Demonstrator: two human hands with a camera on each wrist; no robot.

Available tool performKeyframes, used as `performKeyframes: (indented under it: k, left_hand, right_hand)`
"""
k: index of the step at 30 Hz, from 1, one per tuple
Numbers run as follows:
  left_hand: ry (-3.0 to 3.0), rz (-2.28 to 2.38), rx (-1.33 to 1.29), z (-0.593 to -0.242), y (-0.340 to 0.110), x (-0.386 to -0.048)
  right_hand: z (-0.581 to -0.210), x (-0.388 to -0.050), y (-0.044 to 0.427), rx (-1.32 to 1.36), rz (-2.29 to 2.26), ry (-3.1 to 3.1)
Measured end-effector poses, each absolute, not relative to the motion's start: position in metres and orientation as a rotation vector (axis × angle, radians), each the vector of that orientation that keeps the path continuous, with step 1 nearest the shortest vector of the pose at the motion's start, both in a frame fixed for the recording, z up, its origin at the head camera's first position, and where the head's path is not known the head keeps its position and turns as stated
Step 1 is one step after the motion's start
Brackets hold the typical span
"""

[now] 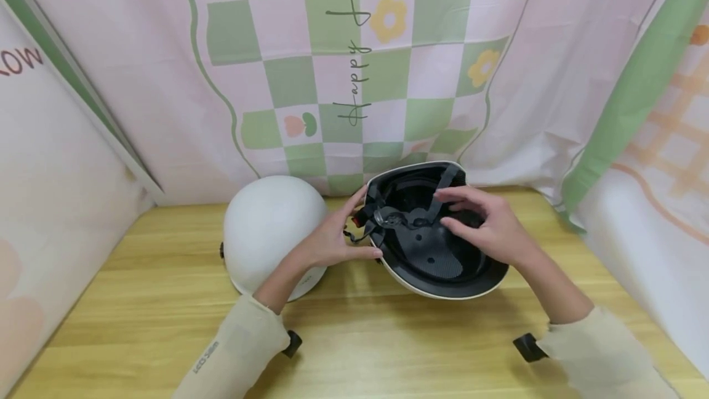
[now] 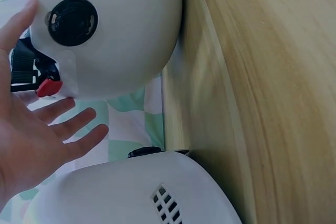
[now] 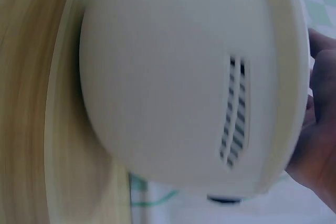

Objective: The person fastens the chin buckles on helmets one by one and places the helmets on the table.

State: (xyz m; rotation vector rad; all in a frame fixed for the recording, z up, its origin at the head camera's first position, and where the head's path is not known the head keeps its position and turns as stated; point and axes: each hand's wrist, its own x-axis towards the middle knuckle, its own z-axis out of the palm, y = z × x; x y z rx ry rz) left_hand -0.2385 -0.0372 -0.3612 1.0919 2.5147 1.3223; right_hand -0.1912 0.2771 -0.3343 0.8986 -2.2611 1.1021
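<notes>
A white helmet (image 1: 443, 263) lies upside down on the wooden table, its black lining facing up. My left hand (image 1: 329, 239) is at its left rim, thumb and fingers spread and nearly straight, beside a red-and-black buckle (image 2: 49, 88). In the left wrist view, the thumb touches the rim near a round black disc (image 2: 73, 21). Over the hollow of the helmet, my right hand (image 1: 493, 226) has its fingers loosely bent, thumb apart. Its fingertips are close to a grey strap (image 1: 450, 175); whether they touch it, I cannot tell.
Another white helmet (image 1: 271, 226) stands dome up to the left, just under my left forearm. Behind both hangs a green-and-white checked curtain (image 1: 388, 72). Bare wooden tabletop (image 1: 410, 350) shows in front, and fabric panels stand at both sides.
</notes>
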Motion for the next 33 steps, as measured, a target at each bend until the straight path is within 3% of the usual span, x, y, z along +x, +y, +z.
performKeyframes:
  k: [15,33]
  left_hand:
    - [2.528,1.347,1.128,-0.359,-0.035,-0.239]
    - [2.518,1.38,1.093,-0.361,-0.035,-0.239]
  right_hand:
    - [-0.322,-0.207,0.231,0.998,1.101,-2.66]
    - [-0.312,-0.201,0.252,0.866,1.681,-2.374]
